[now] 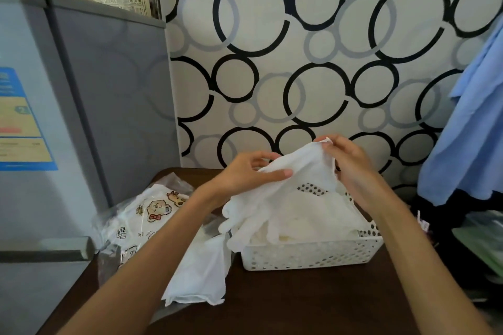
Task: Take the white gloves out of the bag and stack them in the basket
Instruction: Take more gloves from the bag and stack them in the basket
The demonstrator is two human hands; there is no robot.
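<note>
I hold a white glove (302, 171) up over the white perforated basket (313, 254). My left hand (250, 171) pinches its middle between thumb and fingers. Higher up, my right hand (345, 155) pinches the cuff end. The glove's fingers hang down over the basket's left rim. More white gloves (313, 215) lie piled inside the basket. A clear plastic bag (147, 215) printed with cartoon bears lies on the table to the left. Another white glove (201, 277) spills out of it in front, partly under my left forearm.
The dark wooden table (299, 307) stands against a wall patterned with circles. A grey fridge (68, 117) stands close on the left. Light blue cloth (473, 130) hangs at the right over dark and green items at the table's right edge.
</note>
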